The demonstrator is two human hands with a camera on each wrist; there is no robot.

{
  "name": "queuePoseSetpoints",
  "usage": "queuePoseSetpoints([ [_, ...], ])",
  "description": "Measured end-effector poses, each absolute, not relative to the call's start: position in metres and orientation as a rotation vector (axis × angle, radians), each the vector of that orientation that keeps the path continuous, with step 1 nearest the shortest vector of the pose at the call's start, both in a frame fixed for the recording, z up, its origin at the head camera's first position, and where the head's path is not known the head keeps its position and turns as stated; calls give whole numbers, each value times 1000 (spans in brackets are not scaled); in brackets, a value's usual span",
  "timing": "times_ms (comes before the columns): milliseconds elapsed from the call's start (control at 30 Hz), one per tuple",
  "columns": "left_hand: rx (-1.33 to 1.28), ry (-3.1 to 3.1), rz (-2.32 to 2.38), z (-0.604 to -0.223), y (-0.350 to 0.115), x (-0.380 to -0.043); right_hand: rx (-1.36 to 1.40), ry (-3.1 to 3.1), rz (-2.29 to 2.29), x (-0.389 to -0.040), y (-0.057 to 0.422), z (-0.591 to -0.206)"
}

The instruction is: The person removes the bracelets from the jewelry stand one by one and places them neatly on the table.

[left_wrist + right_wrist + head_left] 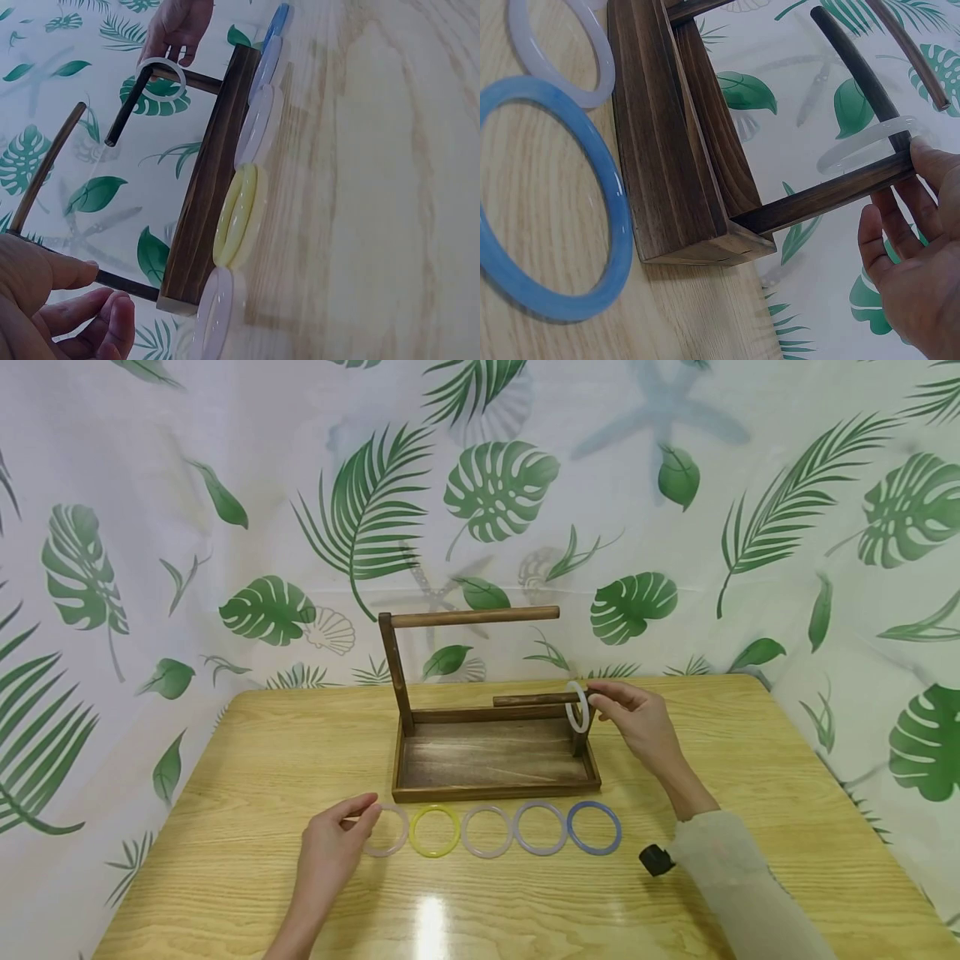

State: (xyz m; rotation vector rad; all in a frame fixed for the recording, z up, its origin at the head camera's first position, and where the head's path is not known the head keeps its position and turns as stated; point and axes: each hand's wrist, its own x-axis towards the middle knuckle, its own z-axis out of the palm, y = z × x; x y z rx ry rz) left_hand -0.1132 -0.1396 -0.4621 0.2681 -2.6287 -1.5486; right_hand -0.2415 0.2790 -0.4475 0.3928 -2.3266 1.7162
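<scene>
A dark wooden rack (495,793) with a tray base carries two horizontal rods, a tall one at left and a lower one (525,700) at right. A whitish translucent bangle (583,714) encircles the lower rod near its post. My right hand (637,718) pinches at the bangle's upper edge by the post top, thumb at the corner (922,161). My left hand (337,835) hovers with fingers loosely bent beside a pale pink bangle (406,832), its thumb and fingers apart and nothing between them (67,300).
In a row before the rack lie the pale pink bangle, a yellow bangle (435,857), two pale lilac bangles (487,857) (540,853) and a blue bangle (594,853). A small black object (657,860) shows by the right sleeve. A leaf-print cloth (495,568) hangs behind the table.
</scene>
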Motion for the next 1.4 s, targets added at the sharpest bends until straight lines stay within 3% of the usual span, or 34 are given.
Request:
queuePoseSetpoints([
  [1400,-103,-2565,-1662,-439,-43,-146,384,-2324,1742,-239,277,-443],
])
